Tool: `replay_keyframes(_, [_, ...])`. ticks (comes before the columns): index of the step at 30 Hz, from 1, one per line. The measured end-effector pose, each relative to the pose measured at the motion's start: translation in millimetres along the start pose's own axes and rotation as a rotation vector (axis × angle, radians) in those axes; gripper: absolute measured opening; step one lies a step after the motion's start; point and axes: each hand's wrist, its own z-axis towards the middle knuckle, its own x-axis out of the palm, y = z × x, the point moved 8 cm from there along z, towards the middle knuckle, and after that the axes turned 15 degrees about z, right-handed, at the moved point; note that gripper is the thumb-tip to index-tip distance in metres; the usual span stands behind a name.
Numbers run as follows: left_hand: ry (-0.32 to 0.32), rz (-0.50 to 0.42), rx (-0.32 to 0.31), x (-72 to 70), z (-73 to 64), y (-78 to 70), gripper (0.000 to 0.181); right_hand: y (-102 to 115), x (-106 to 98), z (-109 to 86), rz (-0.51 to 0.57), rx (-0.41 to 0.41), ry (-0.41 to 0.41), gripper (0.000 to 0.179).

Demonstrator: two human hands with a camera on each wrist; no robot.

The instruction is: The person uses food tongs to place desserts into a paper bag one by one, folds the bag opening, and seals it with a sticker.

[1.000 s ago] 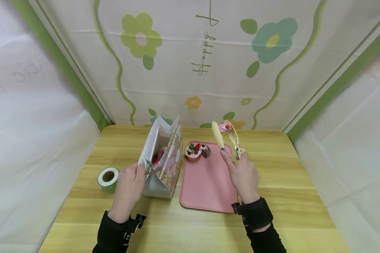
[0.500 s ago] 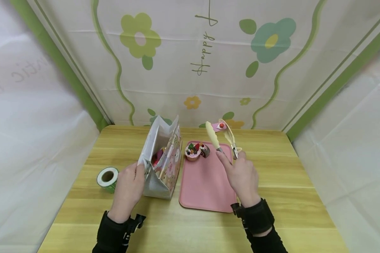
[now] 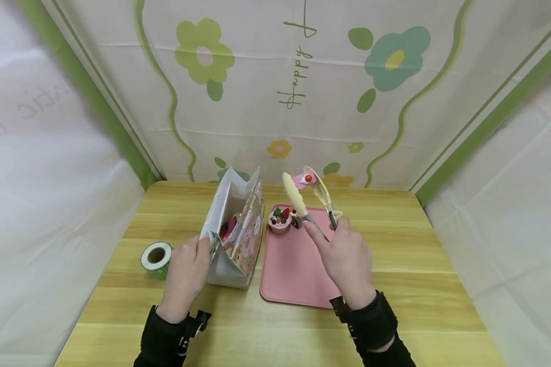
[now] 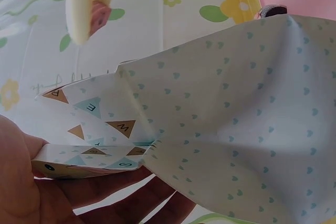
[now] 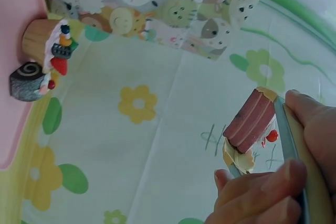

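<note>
My right hand (image 3: 346,257) grips a pair of cream-tipped tongs (image 3: 321,191). Between their tips is a pink slice of cake (image 5: 252,121) topped with a red cherry, held up above the far end of the pink tray (image 3: 294,270). With its thumb and fingers, my left hand (image 3: 186,270) pinches the near edge of a paper gift bag (image 3: 248,237), which stands upright with its mouth open. Something pink and purple (image 3: 229,227) shows inside. On the tray's far left corner sit a fruit-topped cupcake (image 3: 280,220) and a dark swirl cake roll (image 5: 27,82), partly hidden by the tongs in the head view.
A roll of labels (image 3: 156,257) with a green side stands left of the bag, beside my left hand. The bag's right side lies close to the tray. A patterned cloth (image 3: 239,117) hangs behind the wooden table (image 3: 395,306), with white sheets at both sides.
My right hand has carried the tongs and the cake slice leftward and slightly up, toward the bag. My left hand and the bag have stayed in place.
</note>
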Motion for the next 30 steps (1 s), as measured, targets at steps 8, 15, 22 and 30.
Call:
replay_keyframes(8, [-0.002, 0.007, 0.008, -0.2, 0.4, 0.3, 0.045, 28, 5, -6.2, 0.008, -0.072, 0.026, 0.084])
replay_keyframes(15, [0.007, 0.006, 0.003, 0.0, -0.1, 1.2, 0.045, 51, 11, -7.7, -0.02, -0.126, 0.056, 0.088])
replay_keyframes(22, [0.007, 0.006, 0.011, -1.2, -0.2, 0.1, 0.044, 70, 20, -8.2, -0.029, -0.181, 0.095, 0.081])
replay_keyframes(30, [0.018, 0.008, 0.002, -1.8, -1.2, 1.2, 0.044, 88, 36, -7.9, -0.022, -0.291, 0.128, 0.07])
